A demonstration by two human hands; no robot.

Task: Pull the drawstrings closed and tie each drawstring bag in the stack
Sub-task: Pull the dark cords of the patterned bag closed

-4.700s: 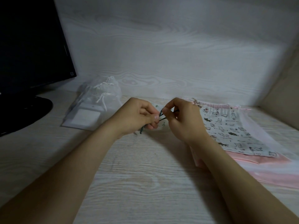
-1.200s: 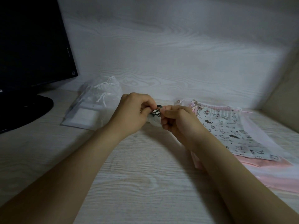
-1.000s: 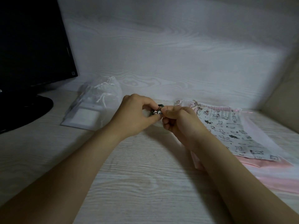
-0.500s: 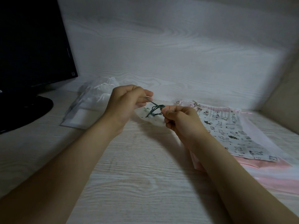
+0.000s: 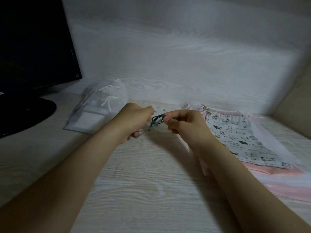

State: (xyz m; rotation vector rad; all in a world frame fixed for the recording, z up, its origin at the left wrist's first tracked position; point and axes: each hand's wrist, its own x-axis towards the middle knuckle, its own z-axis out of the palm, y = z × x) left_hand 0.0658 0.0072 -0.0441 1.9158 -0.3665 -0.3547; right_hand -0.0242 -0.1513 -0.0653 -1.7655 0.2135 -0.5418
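**Snugging the knot on the small sheer bag**

I had the left hand [image 5: 134,122] curled, its fingertips pinching the free end of the dark green drawstring [image 5: 157,121] low and toward me. The right hand [image 5: 185,126] pinched the loop side of the cord between thumb and forefinger. The cord ran between them w/ a loose tangle of loops in the middle, a knot not yet snug by my read. The small sheer bag [image 5: 159,109] sat between and behind the two hands, low over the table [image 5: 138,182]. It was mostly hidden, so I couldn't tell how tightly its mouth was gathered.

To finish this well, I judged the pull had to be even and opposite, hands parting along one line. That way the knot would slide down against the bag's neck instead of locking mid-cord. The cord was thin, so the pinch belonged close to the knot, esp. on the right side, w/ the loop kept from twisting. The fabric looked flimsy, and a jerk could trap it in the knot.

Plenty seemed left to do. The cat-print bag [image 5: 235,137] topped the stack on the right, over pink bags [image 5: 277,172]. The white sheer bags [image 5: 107,98] near the monitor [image 5: 33,47] looked drawn shut, prob. done.
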